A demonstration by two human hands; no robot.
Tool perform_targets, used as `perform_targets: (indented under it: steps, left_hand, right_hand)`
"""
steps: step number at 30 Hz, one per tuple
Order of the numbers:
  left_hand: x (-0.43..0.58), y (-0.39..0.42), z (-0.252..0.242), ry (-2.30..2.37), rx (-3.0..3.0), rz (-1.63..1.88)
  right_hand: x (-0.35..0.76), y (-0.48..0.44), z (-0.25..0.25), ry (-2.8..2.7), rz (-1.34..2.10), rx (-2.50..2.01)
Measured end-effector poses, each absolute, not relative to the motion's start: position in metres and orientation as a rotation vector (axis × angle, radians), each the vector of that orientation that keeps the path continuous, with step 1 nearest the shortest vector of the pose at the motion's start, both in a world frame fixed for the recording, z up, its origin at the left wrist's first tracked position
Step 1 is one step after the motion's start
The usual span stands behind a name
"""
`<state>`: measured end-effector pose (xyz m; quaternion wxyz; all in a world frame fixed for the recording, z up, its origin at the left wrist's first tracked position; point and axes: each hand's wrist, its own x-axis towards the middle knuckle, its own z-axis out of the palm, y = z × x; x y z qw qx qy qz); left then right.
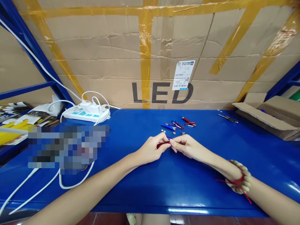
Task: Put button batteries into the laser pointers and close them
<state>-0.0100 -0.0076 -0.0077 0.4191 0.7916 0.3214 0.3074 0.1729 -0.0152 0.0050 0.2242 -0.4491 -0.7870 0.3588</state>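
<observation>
One blue tabletop [145, 187], taped cardboard [105, 47] behind

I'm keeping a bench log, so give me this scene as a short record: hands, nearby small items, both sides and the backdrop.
Left hand: holds a red tube
Right hand: fingertips at the tube's right end; exact hold unclear
Beyond hands: blue tube, second red tube, small round discs
Left side: white power strip, plugs in it
Right side: keys, open cardboard box
Surface: blue table
Backdrop: taped cardboard marked LED
</observation>
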Motion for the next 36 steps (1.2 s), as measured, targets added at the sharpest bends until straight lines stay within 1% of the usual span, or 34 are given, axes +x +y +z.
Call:
perform_targets:
  steps: [3, 5, 8, 10, 14, 16, 22, 36]
  left_hand:
    - [-0.01, -0.009, -0.008, 0.788, 2.022, 0.806]
    - [-0.009, -0.009, -0.007, 0.79, 2.045, 0.821]
    - [-0.006, -0.007, -0.006, 0.843, 2.012, 0.851]
    - [-0.004, -0.004, -0.005, 0.88, 1.942, 0.895]
    - [-0.004, 0.0, -0.001, 0.922, 1.806, 0.989]
    - [-0.005, 0.001, 0.001, 0.934, 1.802, 0.999]
    - [-0.005, -0.002, 0.001, 0.933, 1.89, 0.918]
    - [-0.007, -0.004, -0.001, 0.872, 1.971, 0.812]
  right_hand:
    - [0.171, -0.016, 0.006, -2.029, 1.245, -1.255]
    - [0.171, -0.015, 0.007, -1.988, 1.282, -1.25]
    - [0.17, -0.015, 0.007, -1.968, 1.24, -1.24]
    - [0.171, -0.013, 0.008, -1.985, 1.147, -1.265]
    - [0.178, -0.008, 0.012, -1.976, 0.665, -1.309]
    - [0.183, -0.004, 0.012, -1.955, 0.534, -1.229]
    - [0.189, 0.001, 0.007, -2.057, 0.379, -1.003]
    - [0.191, -0.001, 0.008, -2.077, 0.345, -0.989]
